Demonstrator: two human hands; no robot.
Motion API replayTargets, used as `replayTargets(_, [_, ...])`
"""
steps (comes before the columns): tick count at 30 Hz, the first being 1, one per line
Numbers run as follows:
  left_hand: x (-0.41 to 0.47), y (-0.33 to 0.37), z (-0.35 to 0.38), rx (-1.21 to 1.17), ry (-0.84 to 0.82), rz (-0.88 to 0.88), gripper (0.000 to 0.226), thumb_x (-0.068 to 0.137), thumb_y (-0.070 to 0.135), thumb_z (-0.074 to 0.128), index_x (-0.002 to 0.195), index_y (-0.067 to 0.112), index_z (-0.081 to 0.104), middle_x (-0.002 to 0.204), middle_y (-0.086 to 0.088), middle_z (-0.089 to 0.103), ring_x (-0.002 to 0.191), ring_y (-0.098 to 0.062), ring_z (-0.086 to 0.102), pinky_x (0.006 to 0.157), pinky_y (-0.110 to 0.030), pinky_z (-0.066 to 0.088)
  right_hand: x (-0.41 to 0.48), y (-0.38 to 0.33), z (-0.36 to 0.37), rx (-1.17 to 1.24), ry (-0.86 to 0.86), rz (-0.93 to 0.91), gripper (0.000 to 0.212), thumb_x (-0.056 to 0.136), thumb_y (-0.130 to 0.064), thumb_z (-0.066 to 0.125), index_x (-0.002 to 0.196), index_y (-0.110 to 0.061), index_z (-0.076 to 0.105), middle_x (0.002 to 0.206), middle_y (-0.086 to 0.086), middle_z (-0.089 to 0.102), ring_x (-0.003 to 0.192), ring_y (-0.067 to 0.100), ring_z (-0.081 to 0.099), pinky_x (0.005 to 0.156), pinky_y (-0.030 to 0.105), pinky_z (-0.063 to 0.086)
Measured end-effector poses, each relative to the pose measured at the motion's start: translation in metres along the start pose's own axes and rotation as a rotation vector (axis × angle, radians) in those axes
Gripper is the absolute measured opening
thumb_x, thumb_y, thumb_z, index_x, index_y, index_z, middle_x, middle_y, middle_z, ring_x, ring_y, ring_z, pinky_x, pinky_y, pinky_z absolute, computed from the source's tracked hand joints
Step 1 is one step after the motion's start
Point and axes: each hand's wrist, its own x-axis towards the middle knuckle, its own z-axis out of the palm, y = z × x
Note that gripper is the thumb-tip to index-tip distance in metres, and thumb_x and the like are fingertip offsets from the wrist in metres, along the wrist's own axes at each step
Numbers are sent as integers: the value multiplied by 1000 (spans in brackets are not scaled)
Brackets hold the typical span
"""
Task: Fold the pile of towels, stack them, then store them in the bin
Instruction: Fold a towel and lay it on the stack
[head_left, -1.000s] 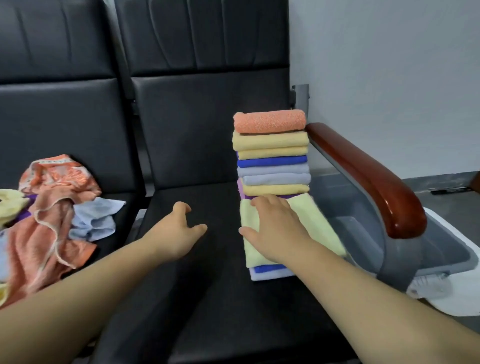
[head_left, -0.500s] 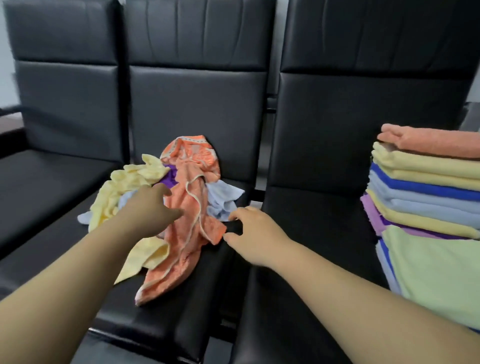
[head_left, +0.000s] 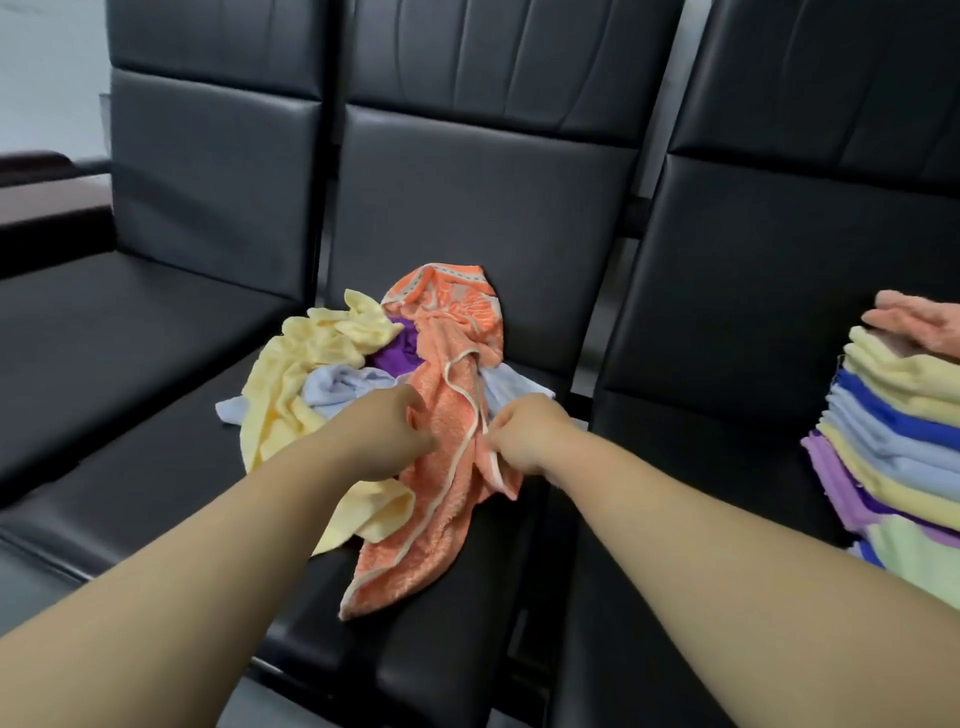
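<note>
Orange towel: crumpled lengthwise on top of the loose pile on the middle black seat. Its lower end trails toward the seat's front edge.
Left hand: fingers curled into the towel's left side, gripping a bunch of cloth.
Right hand: fingers curled, pinching the pale-trimmed edge on the towel's right side.
Loose pile: yellow towel, pale blue towel and purple towel lie under and beside the orange one, touching it.
Folded stack: on the next seat to the right, well apart from both hands. Its layers overhang unevenly.
Bin: not in view.
Risk, snagging: the orange towel lies tangled over the others, so a lift could drag the yellow or blue one along. One of them might slide off the front edge.
Risk, grip: both holds look like bunches rather than corners, so the towel may open twisted and need regripping.
Risk, stack: it looks to lean, and a towel set down off-centre could topple it.
</note>
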Motion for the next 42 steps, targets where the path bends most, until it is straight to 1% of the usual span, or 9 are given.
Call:
replayTargets(4, [-5,9,2,-119,87,8,44,91,52,64,124,24,62,107,-2,60,81,-19,67,69,-33,56,-19,-3,-35,325,143,-64,17,95,-18,64,79,-13,67,79,7,59,76,24,56,64,33,45])
replayTargets(9, [-11,28,10,-238,159,119,58,87,63,64,129,24,62,121,2,58,111,-17,58,96,-39,51,-50,-9,-74,648,219,-100,7,105,-25,54,99,-25,58,119,9,63,113,29,63,100,55,55])
replayTargets(16, [-25,66,29,-533,-102,202,83,69,60,72,144,37,44,121,7,60,109,-12,62,93,-32,53,-93,-1,-107,996,232,-128,11,105,-10,49,103,-8,59,87,14,60,72,27,62,64,48,59])
replayTargets(20, [-36,90,48,-806,-338,171,46,92,40,71,132,25,55,109,10,67,94,-1,67,81,-18,50,-115,12,-123,1070,190,-113,17,99,-3,52,86,-10,59,66,5,49,56,18,50,58,33,48])
replayTargets(23, [-37,101,57,-977,-519,13,80,69,69,75,138,33,55,132,4,66,118,-25,63,108,-46,41,-124,27,-133,1009,222,-97,10,97,-3,54,92,-8,62,65,3,50,56,17,48,63,37,43])
replayTargets(26, [-39,121,63,-1100,-517,-27,63,80,64,71,128,24,64,123,-3,73,113,-31,69,111,-54,40,-136,47,-141,976,238,-60,13,96,-2,55,93,-5,67,65,4,53,57,17,50,64,37,44])
replayTargets(30, [-50,153,73,-1072,-510,9,50,84,56,72,118,20,69,113,-3,76,109,-29,70,110,-53,44,-151,83,-147,950,244,21,35,99,-6,55,70,-13,72,61,1,56,55,14,53,67,35,46])
replayTargets(37, [-80,197,122,-682,-528,315,63,66,55,83,116,21,67,109,3,74,104,-12,68,92,-37,55,-174,143,-151,1104,319,90,10,107,-17,53,109,-17,63,71,4,56,64,16,54,68,39,48])
replayTargets(42, [-84,209,141,-661,-585,301,34,89,29,75,111,3,68,104,-17,74,92,-20,67,97,-47,54,-189,186,-154,1022,413,138,12,107,-23,56,112,-18,65,94,11,62,81,23,62,70,39,52])
